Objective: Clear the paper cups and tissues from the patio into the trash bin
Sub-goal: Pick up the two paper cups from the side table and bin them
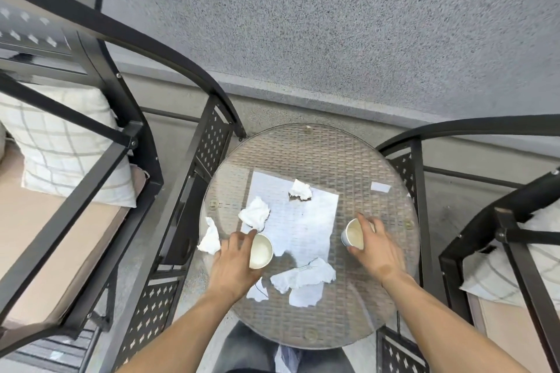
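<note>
Two bare forearms reach over the near rim of a round glass-topped wicker table (318,142). The left hand (233,260) curls around a paper cup (260,251) lying tipped on its side, a crumpled tissue (209,238) just left of it at the table's edge. Further tissues lie at the middle: one (255,213) beyond the left cup, one (300,190) farther back, one flattened (304,275) near the front. The right hand (374,247) grips a second, tilted cup (354,233). Black metal chairs (127,136) with cushions flank the table.
</note>
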